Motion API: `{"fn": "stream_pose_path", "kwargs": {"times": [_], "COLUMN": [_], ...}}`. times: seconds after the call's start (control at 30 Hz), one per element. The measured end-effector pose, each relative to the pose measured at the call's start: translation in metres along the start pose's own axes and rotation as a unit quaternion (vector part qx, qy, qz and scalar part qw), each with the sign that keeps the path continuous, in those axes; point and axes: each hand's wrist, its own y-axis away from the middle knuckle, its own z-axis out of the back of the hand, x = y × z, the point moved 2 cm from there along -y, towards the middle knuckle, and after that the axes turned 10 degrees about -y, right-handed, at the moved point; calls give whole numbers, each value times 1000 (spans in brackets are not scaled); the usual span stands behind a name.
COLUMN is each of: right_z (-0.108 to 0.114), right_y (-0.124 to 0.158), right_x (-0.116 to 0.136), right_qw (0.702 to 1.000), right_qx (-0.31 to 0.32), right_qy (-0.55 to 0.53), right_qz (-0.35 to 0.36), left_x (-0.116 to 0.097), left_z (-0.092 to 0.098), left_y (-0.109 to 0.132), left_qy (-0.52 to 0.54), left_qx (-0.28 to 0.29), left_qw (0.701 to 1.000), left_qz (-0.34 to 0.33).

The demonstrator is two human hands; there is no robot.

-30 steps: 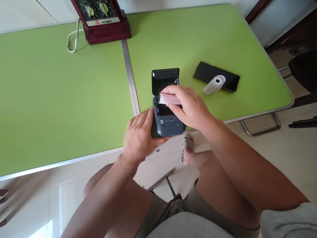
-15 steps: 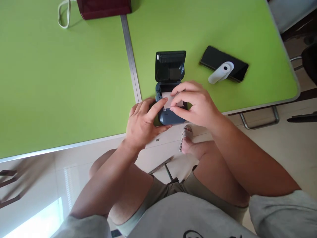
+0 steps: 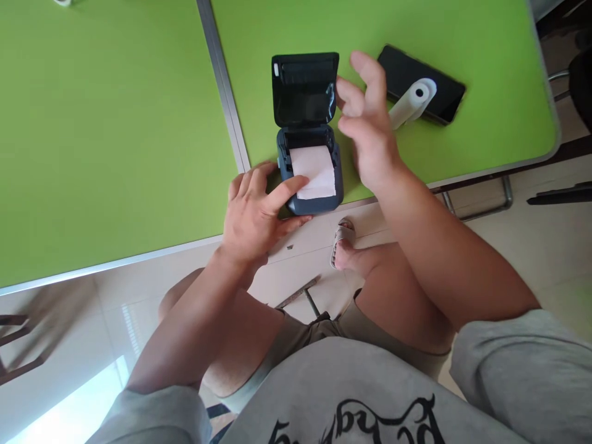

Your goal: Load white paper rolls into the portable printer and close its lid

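Note:
A small dark blue label printer [image 3: 318, 205] sits at the table's front edge with its black lid [image 3: 304, 92] raised. White paper [image 3: 315, 168] is pulled out of the compartment and lies over the printer's front. My left hand [image 3: 250, 213] grips the printer's left side, one finger pressing the paper's left edge and the thumb low along the front. My right hand [image 3: 370, 132] is beside the lid's right edge, fingers apart and holding nothing; whether a fingertip touches the lid I cannot tell.
To the right, a white paper roll [image 3: 407, 107] leans across a black phone [image 3: 441, 98] on the green table [image 3: 139, 154]. A metal strip [image 3: 225, 86] crosses the tabletop left of the printer. A chair part [image 3: 583, 92] stands at the far right.
My right hand has left the paper and moved up beside the lid. The paper now lies longer over the printer's front. My left hand stays on the printer; the view has shifted.

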Motion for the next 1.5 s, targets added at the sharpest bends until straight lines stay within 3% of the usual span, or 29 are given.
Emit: {"fn": "stream_pose_path", "kwargs": {"times": [0.17, 0.33, 0.43, 0.53, 0.7, 0.8, 0.9, 1.0, 1.07, 1.3, 1.5], "right_z": [8, -1, -3, -1, -1, -3, -4, -2, -1, -6, -4], "right_y": [6, 18, 19, 15, 14, 20, 28, 32, 32, 28, 30], "right_x": [5, 10, 10, 14, 21, 17, 12, 8, 4, -1, 2], "right_qw": [992, 996, 989, 981, 974, 975, 971, 955, 953, 967, 975], "right_qx": [-113, -19, 27, 52, 88, 60, -21, -75, -74, -60, -50], "right_qy": [30, 72, 111, 138, 170, 190, 237, 281, 284, 247, 214], "right_qz": [-43, -38, -89, -130, -121, -93, -34, -50, -71, -13, -24], "left_x": [-2, -2, -1, -2, -3, -3, -2, -1, 0, 1, 0], "left_z": [1, 0, -1, -1, 1, 1, -2, -4, -5, -1, 3], "left_y": [0, 0, 0, 0, -2, -3, -4, -4, -4, -5, -7], "left_qy": [-13, -11, -3, -2, -1, 6, 23, 32, 36, 51, 44], "left_qx": [1, -1, -3, 2, -2, 8, 15, 25, 29, 29, 37], "left_qw": [1000, 1000, 1000, 1000, 1000, 999, 998, 997, 997, 997, 997], "left_qz": [-1, 3, 12, 16, 24, 40, 60, 67, 60, 41, 50]}}
